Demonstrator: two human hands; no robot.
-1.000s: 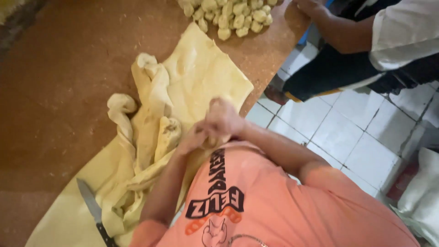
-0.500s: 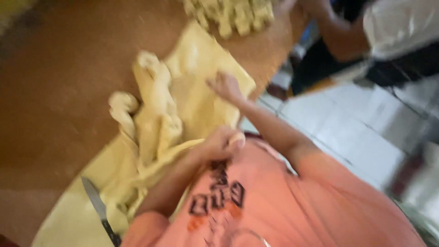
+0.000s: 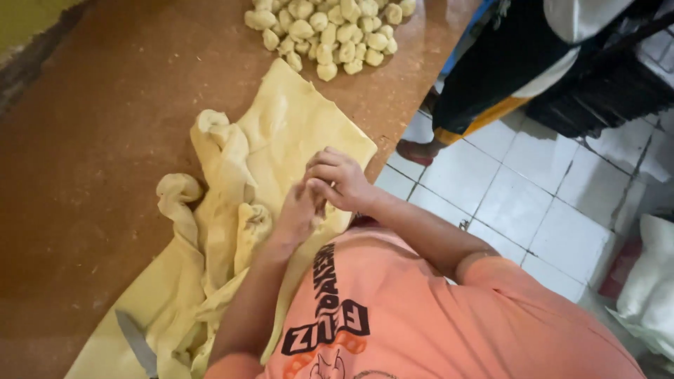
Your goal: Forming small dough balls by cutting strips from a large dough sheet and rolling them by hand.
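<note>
From the head camera I look down at a brown desk (image 3: 84, 140) with a wide sheet of pale yellow dough (image 3: 295, 133) spread across it. My left hand (image 3: 298, 210) and right hand (image 3: 340, 179) meet over the near edge of that sheet, touching each other. The fingers (image 3: 324, 168) of the right hand are curled inward, and the left hand's fingers press against them; both pairs seem closed on something small pinched between them, but I cannot tell what it is, since the hands hide it. Just left of my hands, long strips of dough (image 3: 217, 203) lie bunched and folded on top of the sheet. At the far end of the desk, well apart from my hands, sits a pile of small dough pieces (image 3: 330, 28). A knife blade (image 3: 137, 344) lies on the dough near the bottom edge of the view, beside my left arm. My orange shirt (image 3: 421, 323) fills the lower part of the view. To the right is a white tiled floor (image 3: 533, 210), where another person in dark clothes (image 3: 512, 56) stands by the desk's corner.
</note>
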